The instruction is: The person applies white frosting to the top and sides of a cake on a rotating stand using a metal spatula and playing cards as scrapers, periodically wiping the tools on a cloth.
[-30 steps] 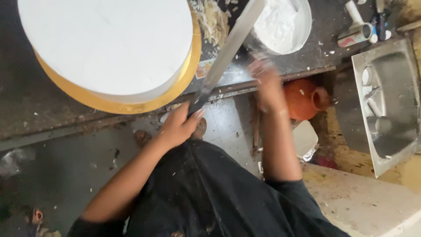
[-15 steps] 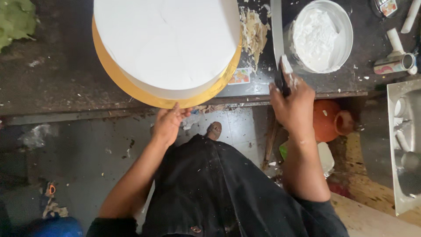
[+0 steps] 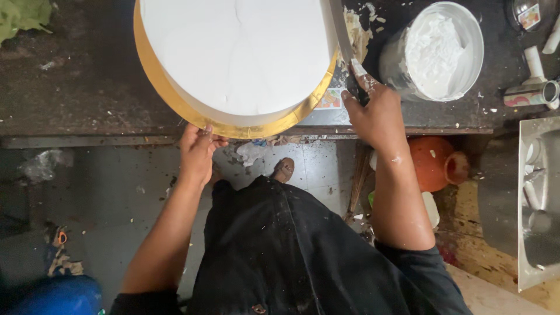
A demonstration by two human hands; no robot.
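White cake – one, on gold board; left hand gripping board edge, right hand clenching one long knife.

Bakery kitchen, iced cake, cream bowl

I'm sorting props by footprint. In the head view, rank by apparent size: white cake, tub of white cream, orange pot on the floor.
1. white cake, cut off by the frame
2. tub of white cream
3. orange pot, lower down and partly hidden, so unsure
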